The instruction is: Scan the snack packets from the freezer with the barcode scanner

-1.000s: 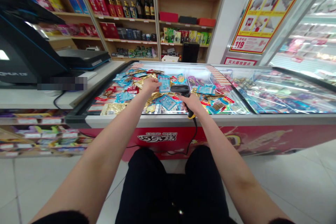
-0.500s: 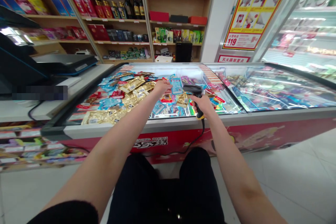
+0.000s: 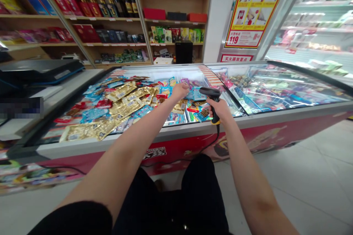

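My right hand [image 3: 220, 109] is wrapped round the handle of a black barcode scanner [image 3: 210, 91] with a yellow handle end. The scanner's head faces left, and its cable hangs down the freezer front. My left hand [image 3: 179, 91] is closed, with a blue packet [image 3: 198, 94] at its fingertips in front of the scanner; the exact grip is partly hidden. To the left of my hands, gold packets [image 3: 129, 106] lie heaped with blue packets [image 3: 93, 114] and red packets [image 3: 103, 103] over the left part of the chest freezer [image 3: 190, 126].
Left of the freezer is a counter [image 3: 91, 77] carrying a scale-like device [image 3: 41, 69]. Shelves [image 3: 176, 3] with boxes and bottles stand behind. A sliding glass lid [image 3: 298, 88] covers the freezer's right part. A red and yellow poster [image 3: 246, 7] hangs on the back wall.
My left hand has moved right along the freezer with the blue packet. The scanner in my right hand has also moved slightly right. The view has shifted, so the freezer appears farther left.
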A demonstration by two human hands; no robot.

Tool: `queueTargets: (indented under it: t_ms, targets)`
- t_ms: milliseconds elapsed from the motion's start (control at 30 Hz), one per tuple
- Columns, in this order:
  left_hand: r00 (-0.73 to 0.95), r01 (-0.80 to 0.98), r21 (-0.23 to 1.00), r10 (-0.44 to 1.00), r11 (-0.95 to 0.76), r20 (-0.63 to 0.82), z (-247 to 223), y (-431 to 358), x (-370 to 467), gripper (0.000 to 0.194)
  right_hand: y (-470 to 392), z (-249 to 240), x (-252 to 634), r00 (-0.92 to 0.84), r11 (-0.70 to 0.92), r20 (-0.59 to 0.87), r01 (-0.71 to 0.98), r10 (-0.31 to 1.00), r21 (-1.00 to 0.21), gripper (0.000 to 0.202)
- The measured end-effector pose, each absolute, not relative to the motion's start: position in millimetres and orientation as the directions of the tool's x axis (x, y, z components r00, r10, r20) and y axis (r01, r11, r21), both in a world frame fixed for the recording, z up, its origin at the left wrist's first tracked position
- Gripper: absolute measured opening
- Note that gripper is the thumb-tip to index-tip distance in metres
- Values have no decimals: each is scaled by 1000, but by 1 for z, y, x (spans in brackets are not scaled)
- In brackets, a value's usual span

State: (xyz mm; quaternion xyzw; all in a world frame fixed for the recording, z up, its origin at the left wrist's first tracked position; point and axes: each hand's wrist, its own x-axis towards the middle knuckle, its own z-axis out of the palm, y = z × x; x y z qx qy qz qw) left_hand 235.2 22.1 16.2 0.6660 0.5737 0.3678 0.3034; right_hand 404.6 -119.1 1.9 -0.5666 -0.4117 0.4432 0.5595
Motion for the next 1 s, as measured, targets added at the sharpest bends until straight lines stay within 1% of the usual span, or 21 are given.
queueTargets:
  t_ms: [100,200,333,400,467,533,633,767,833,1000]
  targets:
    - [101,724,657,975,-208,197,13,21,216,31,-119,-2,399,261,-52,-52,-8,964,-999,25]
    - [107,852,485,973,-197,207,12,19,192,40,-118,-1,389,238,-47,-47,-3,970,-999,26]
    - [96,959,249,980,-138,173,11,14,162,45,-117,1,374,214,-43,-36,28,976,-999,24]
    - [69,979,180,987,-95,146,10,9,149,49,-117,1,366,198,-50,-40,47,979,-998,23]
    - [34,985,161,990,-56,137,9,2,138,57,-117,1,358,180,-42,-32,55,983,-998,25]
    - [24,985,168,991,-46,131,8,-3,130,63,-116,0,349,154,-37,-28,59,988,-998,26]
    - [67,978,190,993,-85,100,7,-9,121,65,-115,0,334,118,-37,-29,70,993,-997,25]
    - [137,964,220,988,-149,70,6,-13,112,72,-113,1,314,101,-50,-37,123,994,-991,25]
    - [142,958,240,987,-156,72,5,-15,108,70,-112,0,304,83,-42,-31,142,996,-989,25]
    - [140,949,272,986,-159,87,3,-23,98,53,-109,-2,282,40,-11,-5,134,999,-991,21]
